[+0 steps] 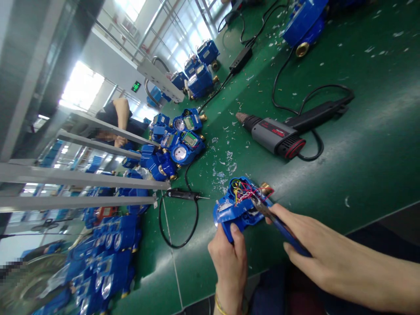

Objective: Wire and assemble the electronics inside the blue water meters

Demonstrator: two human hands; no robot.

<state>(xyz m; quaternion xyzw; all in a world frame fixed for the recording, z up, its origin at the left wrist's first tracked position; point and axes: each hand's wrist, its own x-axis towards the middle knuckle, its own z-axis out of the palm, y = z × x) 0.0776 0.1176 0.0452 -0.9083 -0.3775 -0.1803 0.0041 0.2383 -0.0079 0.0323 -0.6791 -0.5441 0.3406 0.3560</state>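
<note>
My left hand (229, 267) grips a blue plastic water meter housing (233, 209) from below, with coloured wires and a brass pipe end (266, 189) showing at its opened top. My right hand (323, 249) holds blue-handled pliers (278, 226), and their metal jaws reach into the housing next to the wires. The jaws' tips are hidden among the wires and blue plastic. A soldering iron (182, 194) with a black handle lies on the green workbench (203, 262) just left of the housing.
A hot air gun (274, 135) with a black cord lies to the right of the housing. Blue water meters (183, 140) stand in clusters along the bench, and more are stacked at lower left. Plastic shavings litter the bench. Metal rails cross the left side, and a person (114, 122) is beyond them.
</note>
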